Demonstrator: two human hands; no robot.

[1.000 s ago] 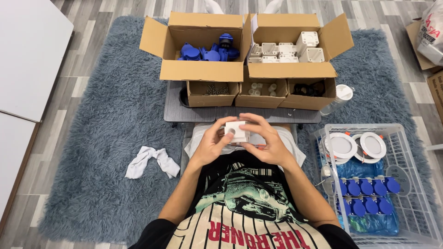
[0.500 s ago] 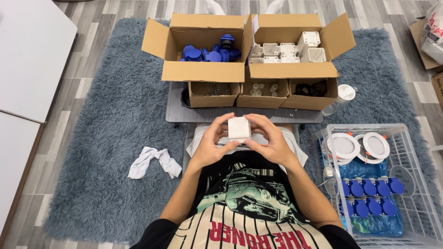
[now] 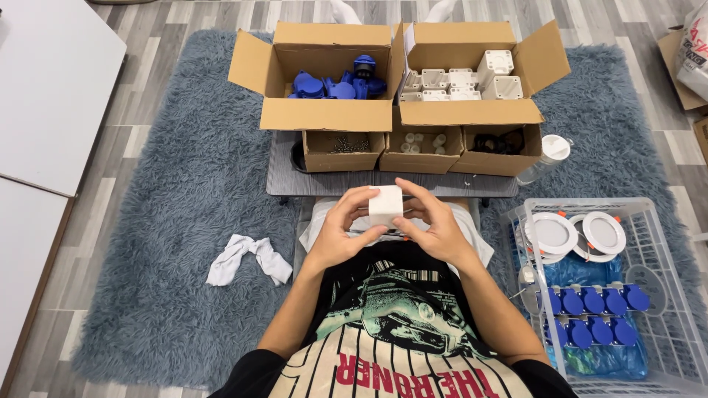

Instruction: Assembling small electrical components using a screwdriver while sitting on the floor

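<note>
I see the small white box held up between both hands, above my lap and just in front of the low grey table. My left hand wraps its near-left side, thumb along the bottom edge and fingers curled up behind; my right hand cups the right side, fingers reaching over the top corner. Both hands are closed on the box, neither slack. The box sits squarely between the two sets of fingers, so neither hand is nearer; it looks roughly cube-shaped, with no clear long axis, one flat face turned up toward the camera. Beyond it stand the open cardboard box of blue parts and the one of white parts, well apart from the hands. Whether anything lies under the box I cannot tell.
</note>
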